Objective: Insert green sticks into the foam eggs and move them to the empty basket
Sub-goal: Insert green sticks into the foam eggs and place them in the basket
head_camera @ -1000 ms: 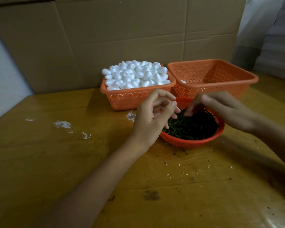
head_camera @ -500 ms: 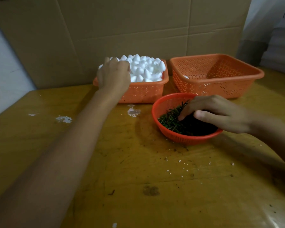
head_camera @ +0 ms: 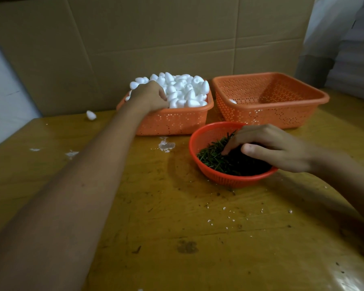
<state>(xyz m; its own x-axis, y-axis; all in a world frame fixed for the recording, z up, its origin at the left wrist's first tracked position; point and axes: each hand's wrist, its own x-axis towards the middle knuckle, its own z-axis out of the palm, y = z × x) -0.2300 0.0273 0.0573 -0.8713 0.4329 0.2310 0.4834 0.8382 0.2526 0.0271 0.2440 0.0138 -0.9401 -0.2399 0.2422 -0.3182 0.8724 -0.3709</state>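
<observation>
Reaching left hand (head_camera: 148, 95) among foam eggs (head_camera: 185, 89)

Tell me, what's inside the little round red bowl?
A pile of thin green sticks lies in the red bowl. The right hand reaches in over them, hiding the sticks beneath it and whatever its fingertips hold.

1. Two square orange baskets are counted: a full basket (head_camera: 172, 122) and a nearly empty basket (head_camera: 271, 114).
2. One round red basket (head_camera: 219, 177) is seen.
3. Foam eggs (head_camera: 183, 91) are heaped past counting. One loose egg (head_camera: 90, 115) is seen on the table (head_camera: 177, 227), and one single egg (head_camera: 232, 101) in the nearly empty basket.
4. Green sticks (head_camera: 214, 156) are piled too thickly to be counted.
5. Two hands are seen, the left hand (head_camera: 147, 95) and the right hand (head_camera: 277, 148).
</observation>
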